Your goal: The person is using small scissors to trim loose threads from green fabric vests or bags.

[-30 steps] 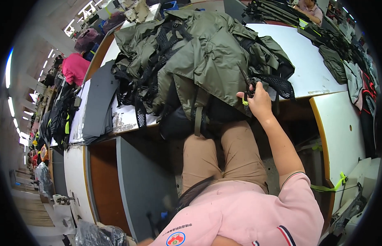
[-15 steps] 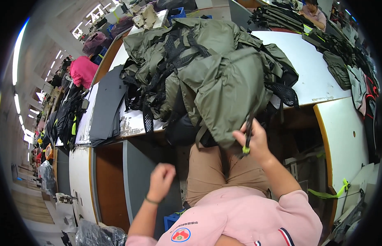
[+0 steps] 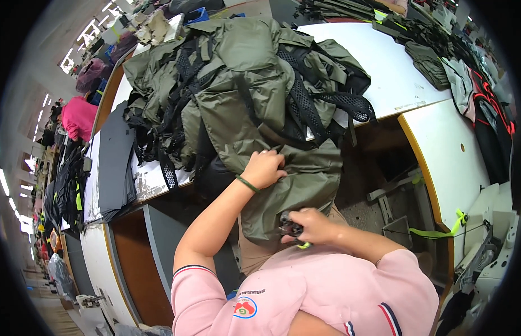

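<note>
Nearest was the pink shirt [image 3: 322, 280] of the person, and just beyond it the right hand [image 3: 316, 225]. Its fingers were closed around a dark hand tool [image 3: 291, 225], whose exact kind could not be told; a small yellow-green piece [image 3: 304, 245] showed at the lower end. The tool was over the near part of the olive cloth [image 3: 302, 193], but whether it touched the cloth was not clear. This part of the cloth hung down from the table edge and covered some of the tan trousers [image 3: 251, 255].

The left hand [image 3: 265, 169] lay farther up on the same cloth and touched it, with the fingers bent and half closed; whether they pinched a fold, I could not tell. On its wrist was a green bracelet [image 3: 247, 183].

Behind the hands, the olive cloth rose into a crumpled heap on the white table [image 3: 383, 67], with black mesh straps [image 3: 305, 103] among its folds. Left of the heap lay flat grey sheets [image 3: 113, 168]. Folded olive pieces [image 3: 427, 66] were at the far right. Farther back on the left, a person in a bright pink top [image 3: 79, 117] was visible.
</note>
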`<action>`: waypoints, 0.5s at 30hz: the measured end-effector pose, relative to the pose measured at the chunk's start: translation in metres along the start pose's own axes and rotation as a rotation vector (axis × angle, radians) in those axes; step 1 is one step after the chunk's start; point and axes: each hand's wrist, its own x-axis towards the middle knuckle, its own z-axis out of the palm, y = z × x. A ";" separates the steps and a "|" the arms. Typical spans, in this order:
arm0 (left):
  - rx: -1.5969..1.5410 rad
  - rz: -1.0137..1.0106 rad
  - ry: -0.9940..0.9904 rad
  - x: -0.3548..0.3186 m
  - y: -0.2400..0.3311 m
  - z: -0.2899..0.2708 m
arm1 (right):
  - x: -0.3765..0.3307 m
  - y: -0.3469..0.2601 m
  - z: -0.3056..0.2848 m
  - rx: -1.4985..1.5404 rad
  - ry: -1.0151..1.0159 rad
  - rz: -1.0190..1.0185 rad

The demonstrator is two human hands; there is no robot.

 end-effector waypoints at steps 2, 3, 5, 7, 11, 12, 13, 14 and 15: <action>-0.018 0.014 -0.024 -0.013 -0.005 0.014 | -0.005 0.001 -0.035 -0.194 0.116 -0.136; -0.027 0.018 -0.035 -0.017 -0.004 0.017 | -0.007 0.003 -0.054 -0.254 0.248 -0.168; -0.084 0.081 0.063 -0.029 0.000 0.015 | -0.006 0.010 -0.082 -0.173 0.504 0.047; -0.124 0.093 0.111 -0.039 0.008 0.003 | -0.004 0.013 -0.106 -0.312 0.519 0.161; -0.282 0.091 0.240 -0.054 0.019 -0.028 | -0.004 0.033 -0.106 -0.334 0.390 0.146; -0.350 0.083 0.221 -0.060 0.022 -0.040 | -0.004 0.040 -0.102 -0.366 0.401 0.177; -0.419 0.073 0.202 -0.068 0.024 -0.050 | -0.002 0.038 -0.102 -0.363 0.395 0.177; -0.449 0.073 0.193 -0.075 0.025 -0.060 | 0.001 0.035 -0.103 -0.065 0.378 0.251; -0.451 0.070 0.191 -0.083 0.025 -0.071 | 0.004 0.031 -0.106 0.233 0.355 0.322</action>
